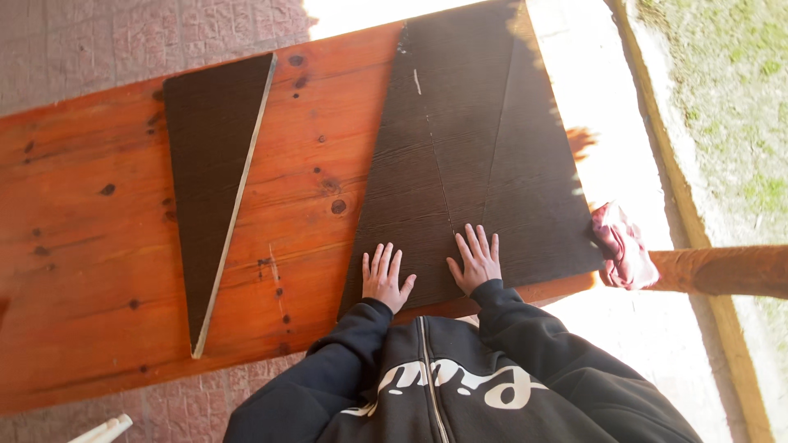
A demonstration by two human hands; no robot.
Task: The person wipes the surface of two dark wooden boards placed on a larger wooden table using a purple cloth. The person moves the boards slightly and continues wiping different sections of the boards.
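Fingers: both sets are spread and laid flat; nothing is pinched or gripped, as far as I can see from the head view.
Left hand: my left hand (384, 277) lies palm down on the near edge of the large dark panel (472, 156), fingers fanned toward 12 o'clock, thumb out toward 3 o'clock.
Right hand: my right hand (476, 261) rests flat on the same panel, just beside the left one at its 3 o'clock, the two apart and not touching (a thin seam in the panel runs up between them).
Large dark panel: a dark wood-grain board with slanted sides, narrower at the far end, lying on the right part of the table; its far corner at 1 o'clock sits in bright sunlight.
Triangular panel: a second dark board, the triangular panel (209, 164), lies well apart at 9 o'clock from my hands, wide end far, point near, with a pale cut edge along its right side.
Table: the orange wooden table (90, 246) shows knots and bears both boards.
Cloth: a pink cloth (624, 246) sits at the table's right end, 3 o'clock from my right hand, just beside the big panel's corner.
Sleeves: black hooded-jacket sleeves (353, 336) cover both wrists.
Ground: grey paving (123, 41) beyond the table.
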